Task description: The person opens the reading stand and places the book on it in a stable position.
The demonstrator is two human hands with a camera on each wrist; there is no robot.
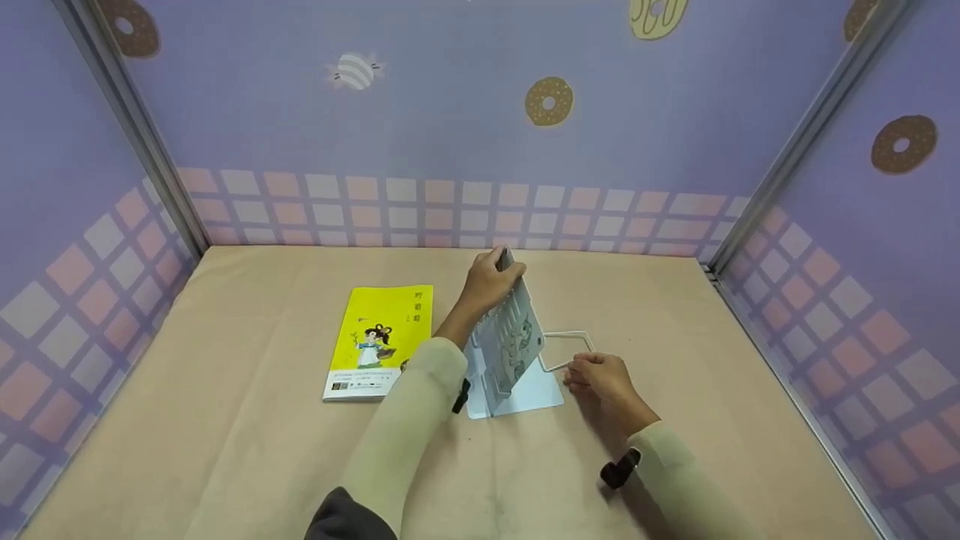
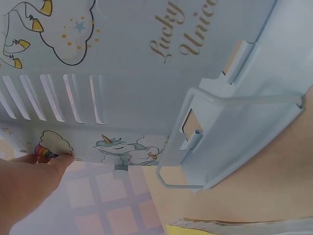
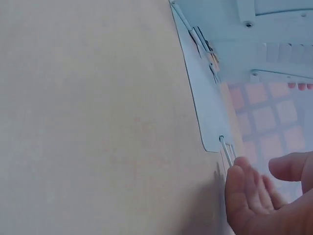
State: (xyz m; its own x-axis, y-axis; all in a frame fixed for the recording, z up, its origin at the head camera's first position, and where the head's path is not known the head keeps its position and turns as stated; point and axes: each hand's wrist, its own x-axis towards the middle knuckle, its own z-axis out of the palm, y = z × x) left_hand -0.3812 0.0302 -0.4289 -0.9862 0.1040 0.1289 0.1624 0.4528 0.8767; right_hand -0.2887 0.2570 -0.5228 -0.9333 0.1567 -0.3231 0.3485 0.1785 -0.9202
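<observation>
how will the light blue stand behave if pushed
The stand probably swings at its hinge-like joints. Its flat, unbent panel seems stiff. It may tip if released, since the left hand holds it by the top.

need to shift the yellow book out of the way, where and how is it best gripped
The yellow book is probably best pinched at its left long edge, from the person's left, thumb on top, fingers beneath: it lies flat with that side unobstructed, while the left sleeve and stand crowd its right.
</observation>
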